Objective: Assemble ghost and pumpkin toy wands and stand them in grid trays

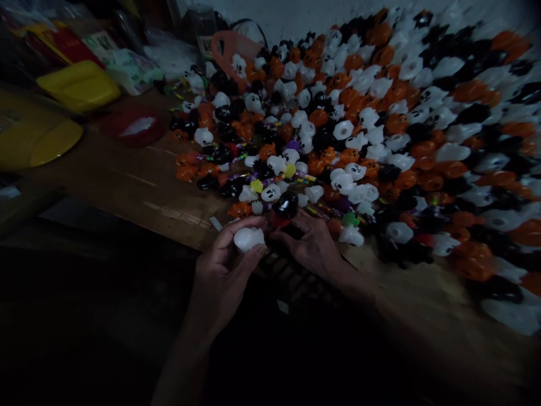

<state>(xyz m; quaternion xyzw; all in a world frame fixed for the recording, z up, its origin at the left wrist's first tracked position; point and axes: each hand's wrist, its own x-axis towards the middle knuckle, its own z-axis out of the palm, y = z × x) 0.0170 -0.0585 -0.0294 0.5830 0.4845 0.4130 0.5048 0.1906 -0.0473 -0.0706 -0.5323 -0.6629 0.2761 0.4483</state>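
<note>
Dim light falls over a brown table (127, 180) by a pale wall (287, 20), its top heaped with white, orange and black toy figures (346, 132). Off to the left sit a yellow container (80, 84) and a red dish (113, 125). At the table's near edge, the person's left hand (224, 270) has thumb and fingers closed around a white toy (248, 241). Beside it, the right hand (315, 245) is at a black toy (286, 204) with red below — whether it grips, I cannot tell. Colourful sticks (273, 181) lie just beyond — among the figures.
</note>
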